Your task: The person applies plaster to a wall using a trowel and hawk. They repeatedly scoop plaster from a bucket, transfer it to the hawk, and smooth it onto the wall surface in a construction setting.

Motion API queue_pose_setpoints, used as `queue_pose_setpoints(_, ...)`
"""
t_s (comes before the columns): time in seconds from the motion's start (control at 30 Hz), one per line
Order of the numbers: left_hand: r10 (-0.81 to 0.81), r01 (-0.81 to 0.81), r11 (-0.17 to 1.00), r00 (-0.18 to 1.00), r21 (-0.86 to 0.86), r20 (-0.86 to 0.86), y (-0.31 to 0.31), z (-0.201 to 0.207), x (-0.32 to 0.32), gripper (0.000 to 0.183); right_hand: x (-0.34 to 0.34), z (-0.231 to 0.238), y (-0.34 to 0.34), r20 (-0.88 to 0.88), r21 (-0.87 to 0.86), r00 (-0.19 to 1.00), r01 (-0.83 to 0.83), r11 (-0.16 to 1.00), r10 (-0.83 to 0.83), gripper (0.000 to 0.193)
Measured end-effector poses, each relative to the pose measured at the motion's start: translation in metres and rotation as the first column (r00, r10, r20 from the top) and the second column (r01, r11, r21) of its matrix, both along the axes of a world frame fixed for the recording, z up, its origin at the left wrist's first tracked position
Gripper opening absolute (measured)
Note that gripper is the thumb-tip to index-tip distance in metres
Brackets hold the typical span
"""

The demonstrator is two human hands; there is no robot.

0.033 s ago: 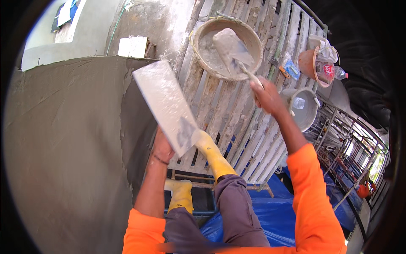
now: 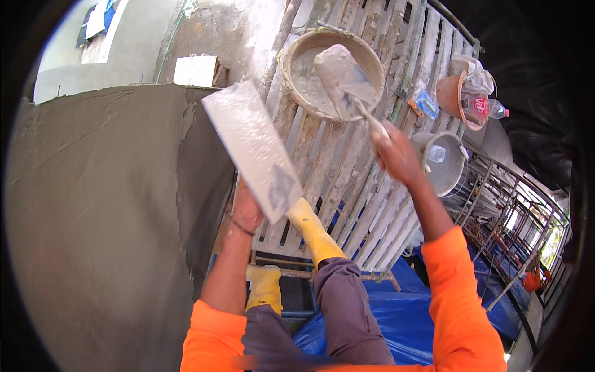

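Observation:
My left hand point(image 2: 246, 209) is closed beneath a long rectangular plastering float point(image 2: 249, 139), whose wet grey face is turned up. The float's grip is hidden under it. A darker patch shows at the end nearest me. My right hand point(image 2: 398, 152) grips the handle of a trowel point(image 2: 339, 73), its blade heaped with wet grey mortar. That blade is over a round tub point(image 2: 289, 69) with mortar inside. I cannot tell whether the blade touches the mortar.
The tub stands on a slatted wooden platform point(image 2: 365, 180). At right are a grey bucket point(image 2: 447, 167), an orange-brown pail point(image 2: 447, 93) with a plastic bottle point(image 2: 498, 108), and a blue packet point(image 2: 426, 104). A plastered wall point(image 2: 105, 217) runs along my left; blue sheeting point(image 2: 396, 310) lies below.
The float and my left hand have shifted slightly to the right. My right hand with the trowel has moved slightly right and toward me.

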State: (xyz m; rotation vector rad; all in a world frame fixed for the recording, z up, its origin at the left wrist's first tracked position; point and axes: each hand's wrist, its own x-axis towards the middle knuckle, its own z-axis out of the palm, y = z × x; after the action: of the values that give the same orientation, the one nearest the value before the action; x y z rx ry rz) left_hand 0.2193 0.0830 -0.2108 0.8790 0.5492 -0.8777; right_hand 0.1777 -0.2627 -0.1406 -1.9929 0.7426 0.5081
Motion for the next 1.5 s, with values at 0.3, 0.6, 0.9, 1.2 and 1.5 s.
queue_pose_setpoints(0.3,-0.157,0.254,0.956,0.865,-0.147,0.476,-0.131,0.003,-0.022,0.031,-0.065,0.166,0.121,0.163,-0.189,0.987,0.029,0.982,0.002,0.039)
queue_pose_setpoints(0.6,-0.031,0.033,0.899,0.999,-0.437,0.011,-0.121,0.015,-0.038,0.046,-0.068,0.18,0.13,0.291,-0.237,0.956,0.043,0.971,0.029,0.038)
queue_pose_setpoints(0.9,-0.035,-0.091,0.845,0.974,-0.528,-0.224,-0.089,0.031,-0.022,0.044,-0.053,0.161,0.086,0.373,-0.309,0.927,0.082,0.948,0.042,0.039)
queue_pose_setpoints(1.2,0.028,-0.154,0.863,0.965,-0.48,-0.259,-0.007,0.088,-0.039,0.049,0.037,-0.028,0.027,-0.061,-0.214,0.973,0.205,0.955,-0.223,0.044)
queue_pose_setpoints(1.5,0.112,-0.15,0.788,0.989,-0.597,-0.1,0.072,0.248,-0.104,0.047,-0.043,0.167,0.197,-0.306,0.946,0.946,0.314,0.073,-0.105,0.049)
